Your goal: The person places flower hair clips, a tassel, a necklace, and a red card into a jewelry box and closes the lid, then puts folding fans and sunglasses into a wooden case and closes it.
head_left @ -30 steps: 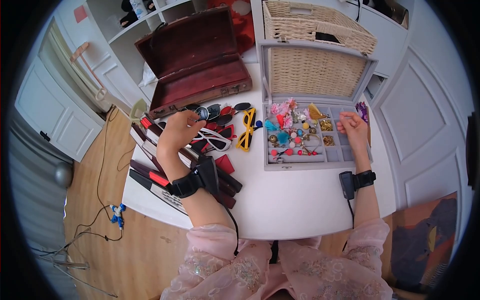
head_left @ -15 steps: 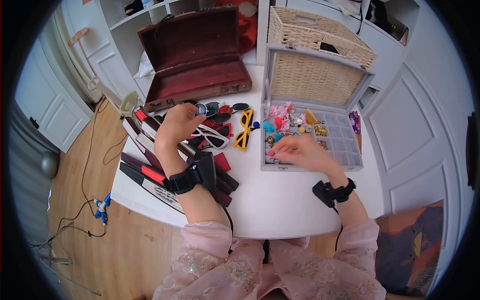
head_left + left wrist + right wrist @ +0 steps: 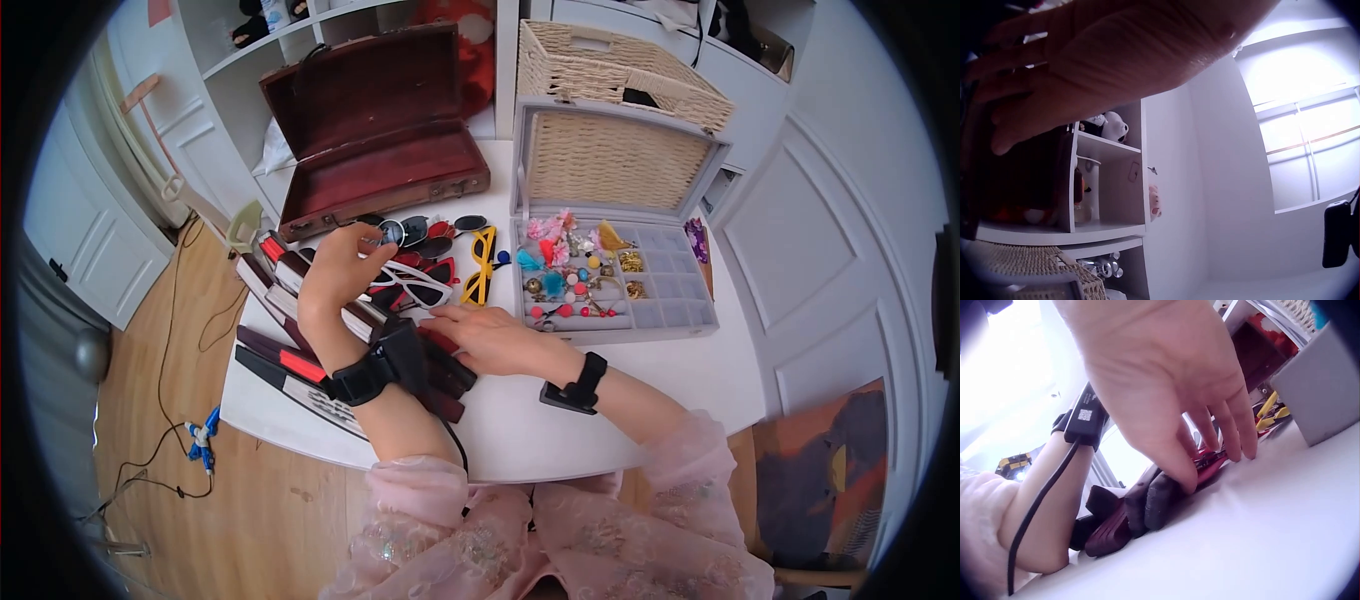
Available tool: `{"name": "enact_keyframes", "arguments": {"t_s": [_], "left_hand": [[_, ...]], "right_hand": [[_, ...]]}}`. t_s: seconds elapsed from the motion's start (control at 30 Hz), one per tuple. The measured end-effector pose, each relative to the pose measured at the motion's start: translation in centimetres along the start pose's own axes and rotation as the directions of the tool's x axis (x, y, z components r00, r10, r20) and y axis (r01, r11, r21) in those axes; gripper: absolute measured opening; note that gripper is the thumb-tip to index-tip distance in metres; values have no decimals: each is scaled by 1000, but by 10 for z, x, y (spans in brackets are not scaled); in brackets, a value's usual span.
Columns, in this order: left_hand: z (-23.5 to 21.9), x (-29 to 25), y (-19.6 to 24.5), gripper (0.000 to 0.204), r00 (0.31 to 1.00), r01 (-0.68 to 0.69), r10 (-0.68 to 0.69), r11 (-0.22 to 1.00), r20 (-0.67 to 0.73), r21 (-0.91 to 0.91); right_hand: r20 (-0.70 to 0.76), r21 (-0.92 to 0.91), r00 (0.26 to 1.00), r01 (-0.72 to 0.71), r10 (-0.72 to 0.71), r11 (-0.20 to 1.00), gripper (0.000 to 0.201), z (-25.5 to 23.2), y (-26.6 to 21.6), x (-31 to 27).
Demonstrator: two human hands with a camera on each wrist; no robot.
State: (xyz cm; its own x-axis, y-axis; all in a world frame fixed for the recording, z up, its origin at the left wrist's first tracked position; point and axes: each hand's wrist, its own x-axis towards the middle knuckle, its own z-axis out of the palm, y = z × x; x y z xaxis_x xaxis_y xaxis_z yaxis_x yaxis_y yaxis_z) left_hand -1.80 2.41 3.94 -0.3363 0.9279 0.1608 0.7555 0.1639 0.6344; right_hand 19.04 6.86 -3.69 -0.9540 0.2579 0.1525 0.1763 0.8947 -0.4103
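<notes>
My left hand [image 3: 340, 265] hovers over the left side of the table, its fingers loosely extended beside a pair of round glasses [image 3: 391, 233]. In the left wrist view its fingers [image 3: 1016, 87] look long and relaxed, with no object seen in them. Right of it lie white-framed sunglasses [image 3: 425, 288] and yellow-framed sunglasses [image 3: 478, 265]. My right hand [image 3: 495, 340] reaches low across to the pile. Its thumb and fingers stand apart around a flat red piece [image 3: 1211, 467], close to several dark elongated cases [image 3: 1159, 500]. Part of the red piece is hidden by that hand.
A grey jewelry box [image 3: 680, 320] with hair ornaments [image 3: 555, 230] stands open at right. Behind are an open dark-red suitcase [image 3: 385, 180] and a wicker basket [image 3: 560, 70]. Book-like items [image 3: 265, 290] line the left edge of the white table [image 3: 600, 420].
My right hand has swept left from the jewelry box's right side, across its front, to the red piece and dark cases. The left hand has stayed nearly in place.
</notes>
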Motion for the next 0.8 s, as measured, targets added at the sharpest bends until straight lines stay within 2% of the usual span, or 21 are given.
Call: {"name": "enact_keyframes", "arguments": {"t_s": [0.2,0.23,0.33,0.47,0.53,0.77,0.8], "left_hand": [[-2,-2,9,36,1000,5,-5,1000,3,8],[-2,-2,9,36,1000,-4,3,1000,5,15],[1,1,5,36,998,-50,51,998,-21,37],[0,1,5,36,998,-56,56,998,-8,25],[0,0,6,36,999,-38,38,999,-10,26],[-1,1,11,35,1000,-27,27,998,12,57],[0,1,11,35,999,-29,29,998,14,57]], "right_hand": [[77,-58,996,-49,53,997,58,1,-2,6],[9,-86,1000,-16,17,996,57,10,3,8],[-47,-104,999,-8,3,995,53,14,6,7],[-10,-126,999,-37,36,991,50,11,5,5],[-50,-127,998,-28,22,992,39,10,6,3],[-52,-150,994,-101,95,984,46,7,4,-5],[-132,-147,987,-110,91,983,46,6,3,-7]]}}
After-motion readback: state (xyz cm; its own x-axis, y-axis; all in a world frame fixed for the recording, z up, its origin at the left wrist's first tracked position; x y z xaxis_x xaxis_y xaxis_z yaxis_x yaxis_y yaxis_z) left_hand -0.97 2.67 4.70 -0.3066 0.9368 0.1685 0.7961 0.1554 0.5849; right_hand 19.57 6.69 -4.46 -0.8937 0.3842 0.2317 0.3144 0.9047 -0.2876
